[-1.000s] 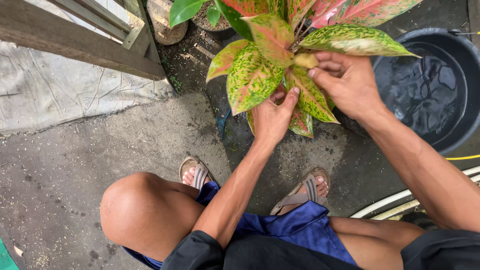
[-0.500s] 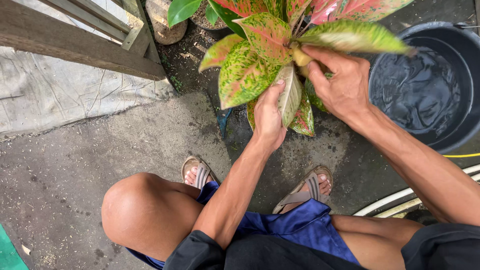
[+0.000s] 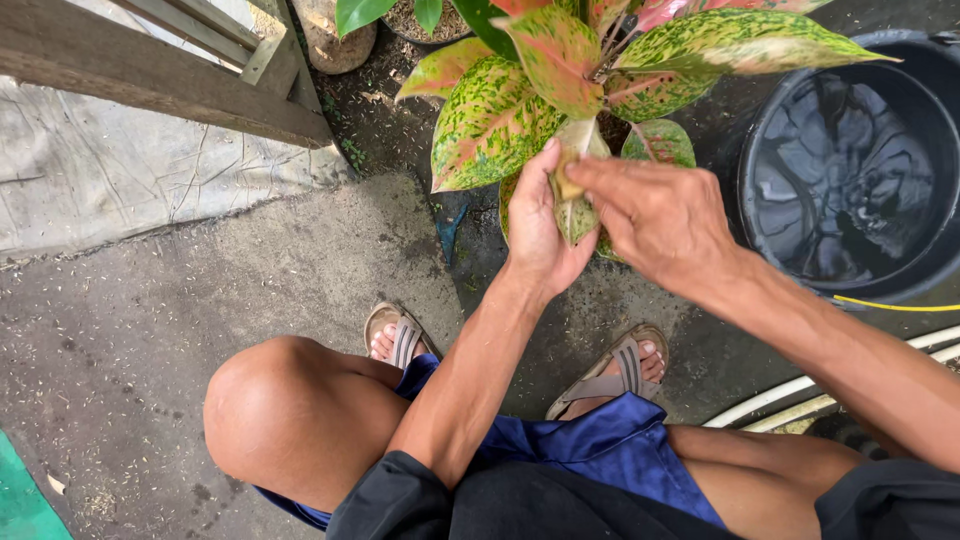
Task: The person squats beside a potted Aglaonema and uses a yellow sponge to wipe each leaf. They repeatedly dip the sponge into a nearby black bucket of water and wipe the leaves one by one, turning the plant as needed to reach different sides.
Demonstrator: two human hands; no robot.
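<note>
**Leaf held between two hands at a potted plant**

Below the camera, a pale yellow-green drooping leaf [image 3: 575, 190] is gripped by both hands. The left hand [image 3: 545, 225] is curled around it from beneath, thumb laid along its left edge. The right hand [image 3: 660, 215] is closed over it from the right, fingertips pinched near its upper part; the exact contact is hidden by the fingers. The leaf hangs at the front of a plant with broad green leaves speckled yellow and veined pink [image 3: 490, 125], just above the wet concrete ground [image 3: 250, 290].

Right of the plant, a round black plastic tub of dark water [image 3: 850, 180] is seen, close to the right forearm. A weathered wooden beam [image 3: 150, 75] crosses the upper left. Grey-strapped sandals [image 3: 610, 375] are worn on both feet, and blue shorts [image 3: 600, 450] show between the bare knees. No packages, labels or signs are visible.
</note>
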